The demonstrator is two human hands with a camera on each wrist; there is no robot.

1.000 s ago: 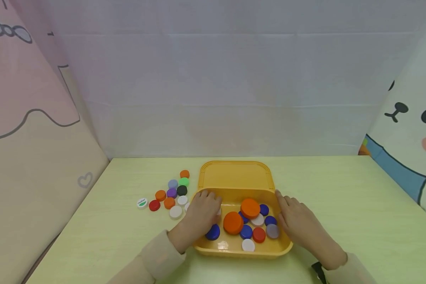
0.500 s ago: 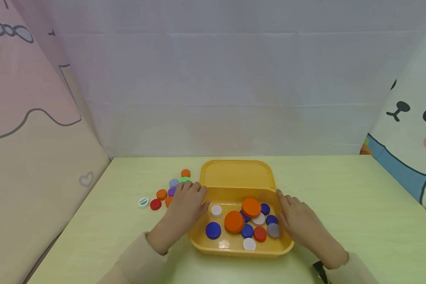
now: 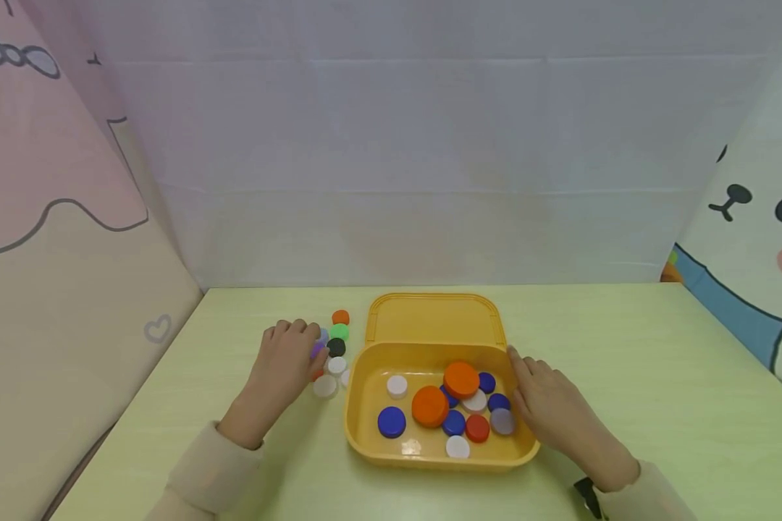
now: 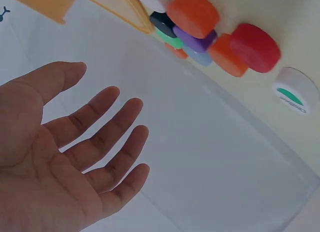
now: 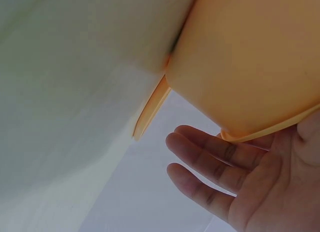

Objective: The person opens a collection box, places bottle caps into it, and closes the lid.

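Note:
A yellow plastic box (image 3: 443,464) holds several bottle caps, among them two large orange caps (image 3: 429,407), a blue cap (image 3: 392,422), a red cap (image 3: 477,428) and a white cap (image 3: 397,386). My left hand (image 3: 280,369) hovers left of the box, over a cluster of loose caps. In the left wrist view its fingers are spread and relaxed, and the palm is bare. A red cap (image 4: 255,47) and a white cap with a green mark (image 4: 296,90) lie beyond the fingertips. My right hand (image 3: 550,405) rests against the box's right rim, with fairly straight fingers.
The box's lid (image 3: 436,318) lies folded back behind it. Left of the box are a green cap (image 3: 339,332), a black cap (image 3: 336,347) and several others on the pale table (image 3: 658,362). A cloth wall (image 3: 456,166) closes the back.
My left hand has moved left out of the box, over the loose caps. A white cap, earlier mostly hidden by that hand, shows in the box. The right hand stays at the rim.

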